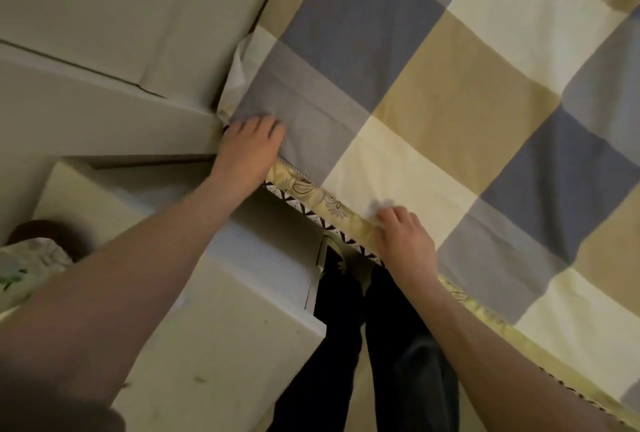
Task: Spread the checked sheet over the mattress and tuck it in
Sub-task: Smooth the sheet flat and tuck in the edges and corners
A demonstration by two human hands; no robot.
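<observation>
Left hand (247, 147) flat, presses checked sheet (450, 102) at far corner. Right hand (405, 237) pinches sheet edge nearer body. Edge lies along mattress (332, 204) side, not tucked yet.

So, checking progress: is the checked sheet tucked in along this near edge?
Not tucked: the checked sheet ends on top, and the patterned mattress side shows bare below it.

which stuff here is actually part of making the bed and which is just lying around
Part of the job:
- checked sheet
- mattress, patterned edge showing
- left hand, pressing the sheet's corner
- right hand, pinching the sheet's edge

Just lying about:
- white cabinet beside the bed
- pale cloth with green marks, far left
</observation>
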